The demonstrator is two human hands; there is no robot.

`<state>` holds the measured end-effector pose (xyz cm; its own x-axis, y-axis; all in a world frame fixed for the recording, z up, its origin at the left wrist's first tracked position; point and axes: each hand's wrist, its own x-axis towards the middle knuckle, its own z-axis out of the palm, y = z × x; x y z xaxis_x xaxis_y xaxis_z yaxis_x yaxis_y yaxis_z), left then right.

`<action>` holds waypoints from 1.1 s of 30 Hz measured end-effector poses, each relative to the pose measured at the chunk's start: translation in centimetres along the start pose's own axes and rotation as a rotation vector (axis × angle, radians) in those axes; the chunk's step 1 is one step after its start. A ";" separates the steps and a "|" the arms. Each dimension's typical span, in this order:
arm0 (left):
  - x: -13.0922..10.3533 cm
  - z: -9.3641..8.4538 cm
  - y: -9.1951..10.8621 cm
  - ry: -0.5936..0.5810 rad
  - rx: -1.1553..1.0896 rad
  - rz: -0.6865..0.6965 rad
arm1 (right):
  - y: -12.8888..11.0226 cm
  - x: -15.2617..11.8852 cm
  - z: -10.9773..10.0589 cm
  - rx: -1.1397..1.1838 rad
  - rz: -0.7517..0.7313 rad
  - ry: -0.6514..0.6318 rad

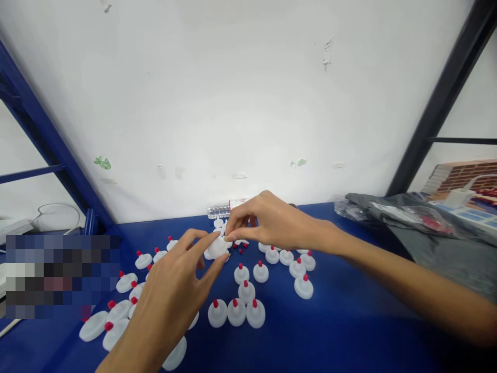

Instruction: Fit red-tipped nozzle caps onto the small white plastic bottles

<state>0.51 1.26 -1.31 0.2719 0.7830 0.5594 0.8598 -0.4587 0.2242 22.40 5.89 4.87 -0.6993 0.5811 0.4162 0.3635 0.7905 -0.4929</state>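
Observation:
Near the back of the blue table, my left hand (174, 282) holds a round white plastic cap (215, 249) between thumb and fingers. My right hand (267, 223) reaches in from the right, its thumb and forefinger pinched together at the edge of that cap. Whatever sits between those fingertips is too small to make out. Several small red tips (240, 252) lie loose just right of the cap. More white pieces (218, 223) are heaped behind it, partly covered by my hands.
White caps with red tips (236, 312) stand in the middle, with others at left (126, 282) and right (303, 286). A clear bottle (218, 210) lies against the wall. Grey plastic bags (399, 212) are at the right. A blue frame post (50, 114) rises at left.

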 end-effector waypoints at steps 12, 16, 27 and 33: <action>-0.1 -0.4 0.3 0.008 -0.079 -0.034 | 1.9 0.4 -1.1 0.500 0.092 -0.316; -0.2 -0.5 0.7 0.038 -0.051 -0.081 | 2.9 0.4 -1.5 0.338 0.170 -0.268; 0.1 -0.5 0.4 0.072 -0.060 -0.086 | 5.5 0.1 1.3 -0.118 0.439 -0.549; 0.0 -0.7 0.6 0.002 -0.029 -0.122 | 5.1 0.4 1.3 -0.279 0.400 -0.331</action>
<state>0.70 0.72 -0.65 0.1649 0.8328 0.5285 0.8736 -0.3721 0.3137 23.20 9.89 1.47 -0.6134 0.7886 -0.0434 0.7553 0.5697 -0.3239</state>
